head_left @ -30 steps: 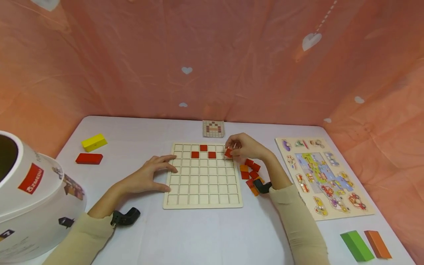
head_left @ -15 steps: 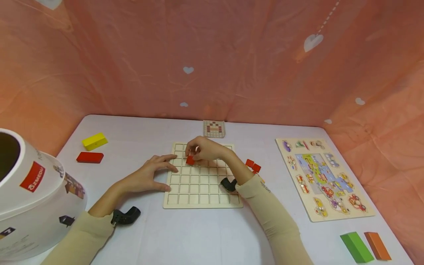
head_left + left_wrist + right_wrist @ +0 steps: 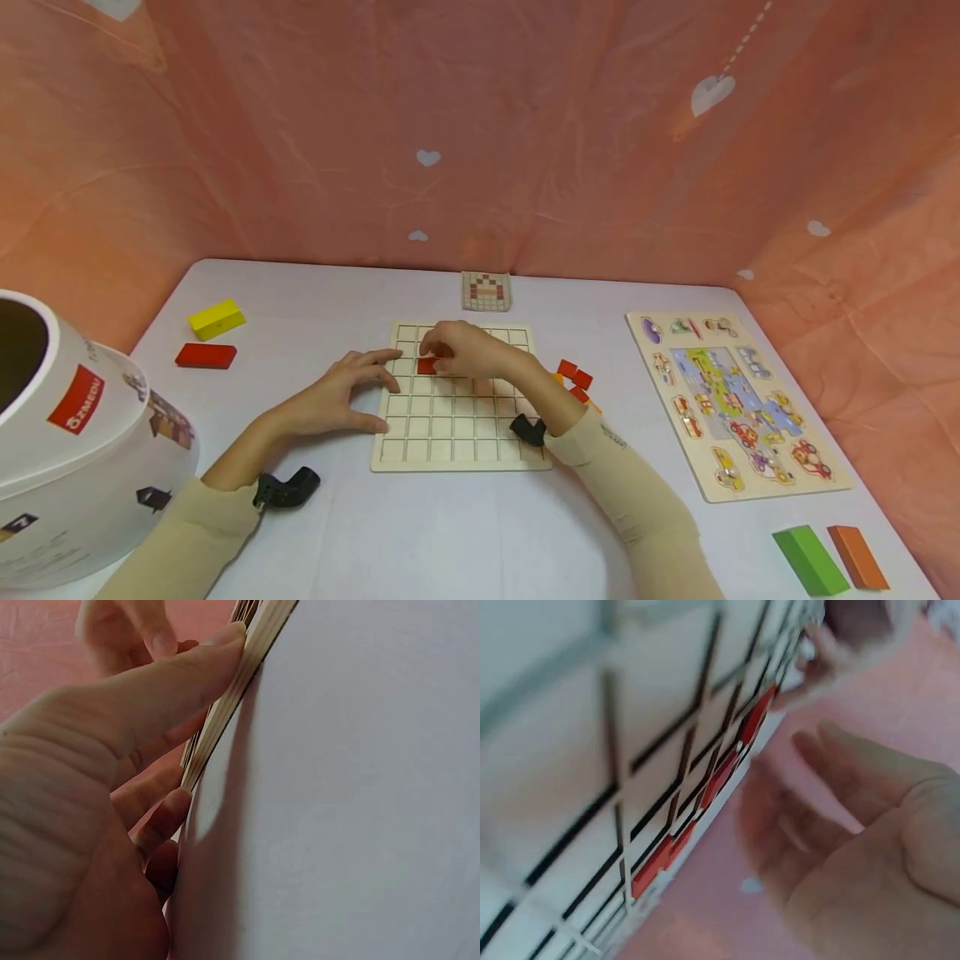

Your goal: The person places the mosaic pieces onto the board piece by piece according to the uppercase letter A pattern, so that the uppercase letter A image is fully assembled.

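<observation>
A wooden grid board (image 3: 461,425) lies mid-table. My left hand (image 3: 337,396) rests along its left side, the fingers and thumb touching the rim; in the left wrist view the thumb (image 3: 187,686) lies on the board's edge. My right hand (image 3: 472,350) is over the upper left of the grid, beside a red square tile (image 3: 426,366) lying in a cell. The right wrist view shows its blurred fingers (image 3: 772,832) parted from the thumb, nothing between them. Several red tiles (image 3: 720,780) sit in cells there; the hand hides some from the head view.
Loose red tiles (image 3: 582,380) and orange ones lie right of the board, partly behind the forearm. A patterned card (image 3: 486,292) lies behind it. A picture puzzle (image 3: 697,450), green block (image 3: 810,560), orange block (image 3: 858,558), yellow block (image 3: 216,320), red block (image 3: 206,356) and white bucket (image 3: 97,467) surround it.
My right hand has carried a red tile left across the grid to the upper left and let it go in a cell. The left hand stays at the board's side.
</observation>
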